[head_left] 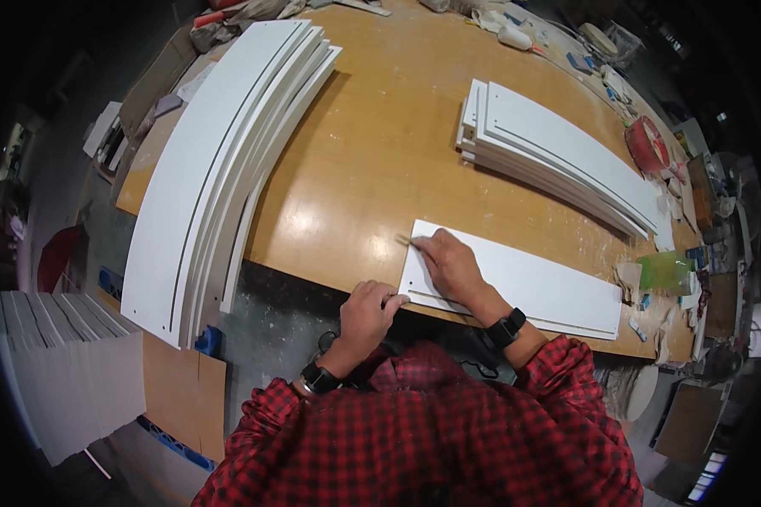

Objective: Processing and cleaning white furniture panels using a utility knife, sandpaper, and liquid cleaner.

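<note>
A long white board (524, 275) lies flat along the near edge of the table, with a thin groove near its front edge and small holes at its ends. My right hand (450, 264) is closed at the board's left end, fingers pinched around a small, thin brownish piece (403, 240) that sticks out past the edge. Blur hides what kind of piece it is. My left hand (367, 319) grips the board's near left corner between thumb and curled fingers.
A tall stack of long white boards (203, 160) overhangs the table (355, 169) at left; a shorter stack (558, 144) lies at far right. Beyond it are a red tape roll (647, 144), a greenish container (664, 270) and clutter. Stacked panels (76, 363) stand at lower left.
</note>
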A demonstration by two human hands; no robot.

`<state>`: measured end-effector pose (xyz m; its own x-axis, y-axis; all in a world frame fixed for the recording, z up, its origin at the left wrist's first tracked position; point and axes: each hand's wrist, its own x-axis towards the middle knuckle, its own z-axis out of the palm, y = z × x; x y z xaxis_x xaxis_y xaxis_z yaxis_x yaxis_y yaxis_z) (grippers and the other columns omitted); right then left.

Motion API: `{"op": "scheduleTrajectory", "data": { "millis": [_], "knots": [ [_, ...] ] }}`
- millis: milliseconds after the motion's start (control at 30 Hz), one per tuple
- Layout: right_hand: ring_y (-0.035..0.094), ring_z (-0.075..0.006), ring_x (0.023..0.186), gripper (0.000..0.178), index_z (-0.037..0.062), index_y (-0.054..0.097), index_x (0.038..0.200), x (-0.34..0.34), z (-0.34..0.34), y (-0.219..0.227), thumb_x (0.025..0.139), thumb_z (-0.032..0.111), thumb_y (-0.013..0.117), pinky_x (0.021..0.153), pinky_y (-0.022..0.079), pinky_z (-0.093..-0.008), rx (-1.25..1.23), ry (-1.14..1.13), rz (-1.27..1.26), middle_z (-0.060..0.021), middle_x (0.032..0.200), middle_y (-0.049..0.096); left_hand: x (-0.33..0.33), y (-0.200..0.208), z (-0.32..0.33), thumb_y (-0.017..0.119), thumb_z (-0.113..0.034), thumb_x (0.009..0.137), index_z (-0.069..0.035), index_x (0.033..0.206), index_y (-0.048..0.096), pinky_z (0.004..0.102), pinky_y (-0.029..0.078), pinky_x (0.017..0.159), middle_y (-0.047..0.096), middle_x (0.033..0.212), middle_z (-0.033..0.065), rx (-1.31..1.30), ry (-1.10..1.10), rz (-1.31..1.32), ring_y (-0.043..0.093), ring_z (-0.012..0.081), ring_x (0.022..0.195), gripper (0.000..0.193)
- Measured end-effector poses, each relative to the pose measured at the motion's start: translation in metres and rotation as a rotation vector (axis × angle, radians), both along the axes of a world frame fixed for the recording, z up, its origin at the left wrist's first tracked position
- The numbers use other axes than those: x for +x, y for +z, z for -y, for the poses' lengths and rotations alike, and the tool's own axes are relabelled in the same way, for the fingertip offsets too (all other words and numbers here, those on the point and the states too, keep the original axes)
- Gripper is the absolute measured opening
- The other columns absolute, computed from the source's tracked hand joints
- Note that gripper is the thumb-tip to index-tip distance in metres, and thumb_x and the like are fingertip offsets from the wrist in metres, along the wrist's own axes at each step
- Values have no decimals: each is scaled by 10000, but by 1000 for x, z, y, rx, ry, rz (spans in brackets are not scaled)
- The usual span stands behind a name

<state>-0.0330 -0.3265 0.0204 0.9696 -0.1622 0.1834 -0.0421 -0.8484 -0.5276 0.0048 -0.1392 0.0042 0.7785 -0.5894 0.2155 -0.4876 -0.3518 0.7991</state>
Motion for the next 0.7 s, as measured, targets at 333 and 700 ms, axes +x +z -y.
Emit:
{"op": "scheduleTrajectory", "data": {
  "millis": [333, 700],
  "knots": [
    [570, -299, 829, 207, 106, 638, 974, -25, 16, 9, 797, 91, 531, 678, 493, -387, -63, 19, -20, -104, 836, 571, -2, -1, -29, 706, -66, 752, -32, 764, 640, 291, 465, 590, 604, 719, 88, -109, 30, -184, 582, 194, 636, 74],
    [556, -322, 766, 262, 69, 600, 1057, -122, 89, 3, 800, 48, 552, 658, 476, -416, -22, -231, -23, -139, 830, 542, 10, 9, -11, 610, -164, 882, 14, 908, 629, 265, 463, 606, 624, 727, 92, -145, 239, -362, 563, 130, 636, 181]
  ]
}}
